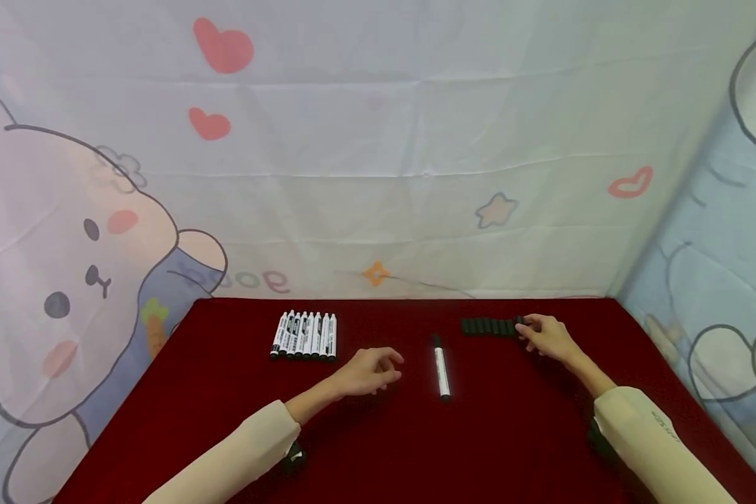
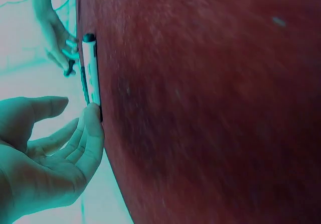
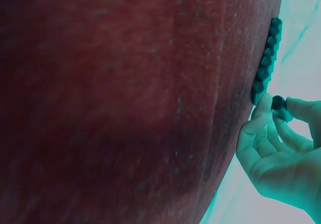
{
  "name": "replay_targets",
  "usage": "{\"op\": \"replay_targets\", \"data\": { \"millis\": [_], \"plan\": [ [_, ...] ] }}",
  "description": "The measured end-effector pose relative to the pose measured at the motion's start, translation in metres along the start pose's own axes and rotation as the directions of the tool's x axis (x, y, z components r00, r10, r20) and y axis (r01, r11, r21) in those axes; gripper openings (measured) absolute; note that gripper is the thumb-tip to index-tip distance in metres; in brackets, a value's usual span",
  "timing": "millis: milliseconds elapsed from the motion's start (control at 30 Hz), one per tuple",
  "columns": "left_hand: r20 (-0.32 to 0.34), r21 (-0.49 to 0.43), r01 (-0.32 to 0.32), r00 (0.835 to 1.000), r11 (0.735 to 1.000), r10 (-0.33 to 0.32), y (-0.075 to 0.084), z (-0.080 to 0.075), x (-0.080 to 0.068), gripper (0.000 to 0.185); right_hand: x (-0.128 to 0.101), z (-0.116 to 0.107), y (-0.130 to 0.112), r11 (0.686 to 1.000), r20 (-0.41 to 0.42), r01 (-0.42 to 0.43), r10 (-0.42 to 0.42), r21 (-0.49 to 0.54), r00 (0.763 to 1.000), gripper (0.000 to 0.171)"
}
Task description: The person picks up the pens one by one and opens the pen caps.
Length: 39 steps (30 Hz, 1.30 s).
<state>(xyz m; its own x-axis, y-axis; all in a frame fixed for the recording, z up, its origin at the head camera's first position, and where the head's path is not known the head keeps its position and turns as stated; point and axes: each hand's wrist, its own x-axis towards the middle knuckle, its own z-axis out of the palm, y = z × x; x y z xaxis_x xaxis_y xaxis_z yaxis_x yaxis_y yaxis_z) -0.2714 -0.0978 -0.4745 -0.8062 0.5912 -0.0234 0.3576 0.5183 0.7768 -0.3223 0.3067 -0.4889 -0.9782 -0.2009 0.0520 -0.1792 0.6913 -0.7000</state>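
We look down on a dark red counter (image 1: pixel 416 448) with a cartoon bunny-and-hearts cloth (image 1: pixel 378 154) hanging behind it and along both sides. At the back left lies a tidy row of markers (image 1: pixel 305 335), white barrels side by side, dark ends pointing away from us. Nothing stands between them and the hands; they sit well apart from the action.

At the back right we see a row of black caps (image 1: pixel 488 326) lined up shoulder to shoulder. Our right hand (image 1: pixel 547 338) is at the near end of that row, and in the right wrist view its fingers (image 3: pixel 261 114) curl in with a single black cap (image 3: pixel 278 102) pinched between thumb and fingertips, just beside the last cap of the row. The cap is small, dark and stubby; finer detail we cannot make out.

In the middle of the counter lies a lone marker (image 1: pixel 441 367), white barrel with a printed label, black tip end pointing away from us, uncapped as far as we can tell. It rests flat, between the two hands, with bare cloth all around it.

Our left hand (image 1: pixel 370 372) hovers just left of that marker, fingers loosely bent and holding nothing. In the left wrist view one fingertip appears right at the marker's near end, though we cannot tell whether it touches. Cream sleeves (image 1: pixel 239 455) cover both forearms.
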Motion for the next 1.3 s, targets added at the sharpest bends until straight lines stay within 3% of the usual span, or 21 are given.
{"op": "replay_targets", "data": {
  "millis": [300, 600, 767, 1000, 1200, 1300],
  "plan": [
    [0.040, -0.074, 0.006, 0.999, 0.997, -0.003, 0.012, 0.032, 0.034, 0.042, 0.005, 0.003, 0.007, 0.997, -0.061, -0.078, 0.076, -0.030, 0.995, 0.050],
    [-0.034, -0.087, 0.098, 0.994, 0.991, -0.101, 0.019, 0.048, 0.062, 0.051, 0.004, 0.007, 0.006, 0.990, -0.079, -0.116, 0.110, -0.080, 0.991, 0.048],
    [-0.096, 0.001, 0.151, 0.984, 0.989, -0.150, 0.022, 0.057, 0.070, 0.057, 0.003, 0.007, 0.006, 0.989, -0.074, -0.127, 0.122, -0.071, 0.990, 0.051],
    [-0.169, 0.159, 0.247, 0.961, 0.956, -0.220, 0.027, 0.063, 0.075, 0.060, -0.001, 0.003, 0.003, 0.992, -0.013, -0.093, 0.092, -0.086, 0.996, 0.052],
    [-0.188, 0.207, 0.278, 0.952, 0.938, -0.241, 0.030, 0.060, 0.074, 0.051, -0.009, -0.002, -0.009, 0.995, 0.042, -0.027, 0.031, -0.092, 0.999, 0.049],
    [-0.182, 0.199, 0.271, 0.955, 0.942, -0.236, 0.030, 0.058, 0.074, 0.048, -0.013, -0.003, -0.015, 0.997, 0.059, 0.007, -0.003, -0.072, 0.998, 0.047]
  ]
}}
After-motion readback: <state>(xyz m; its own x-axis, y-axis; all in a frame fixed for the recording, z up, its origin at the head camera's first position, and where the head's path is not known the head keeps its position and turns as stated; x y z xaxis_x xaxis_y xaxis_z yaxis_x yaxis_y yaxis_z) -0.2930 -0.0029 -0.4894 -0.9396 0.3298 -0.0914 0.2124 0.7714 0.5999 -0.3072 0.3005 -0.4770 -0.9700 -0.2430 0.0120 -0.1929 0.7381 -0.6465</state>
